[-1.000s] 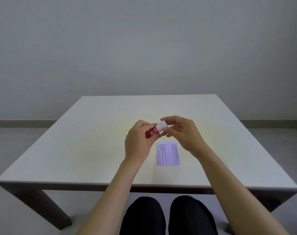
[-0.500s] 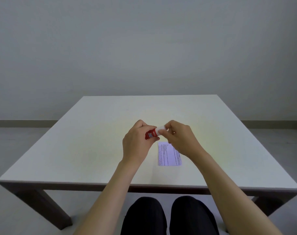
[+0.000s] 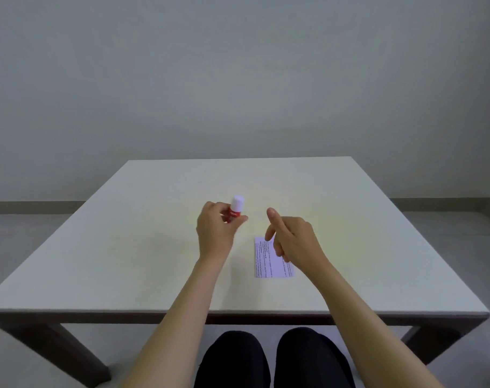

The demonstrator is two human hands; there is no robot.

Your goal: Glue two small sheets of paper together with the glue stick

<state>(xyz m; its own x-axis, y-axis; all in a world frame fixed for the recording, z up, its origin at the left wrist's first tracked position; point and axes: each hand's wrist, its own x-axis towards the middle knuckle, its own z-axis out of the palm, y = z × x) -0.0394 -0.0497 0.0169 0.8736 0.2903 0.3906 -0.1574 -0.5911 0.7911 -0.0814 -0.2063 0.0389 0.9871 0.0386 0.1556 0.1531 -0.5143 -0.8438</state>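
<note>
Glue stick [image 3: 236, 209] in left hand [image 3: 216, 233], mid-table [image 3: 126, 247], far from edges.

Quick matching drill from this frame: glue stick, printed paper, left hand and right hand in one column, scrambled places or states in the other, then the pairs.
1. glue stick
2. printed paper
3. left hand
4. right hand

A. lying flat on the table
B. fingers loose, holding nothing, above the paper
C. closed around the red tube
D. white cap on, pointing up

Pairs: 1-D, 2-A, 3-C, 4-B
</note>
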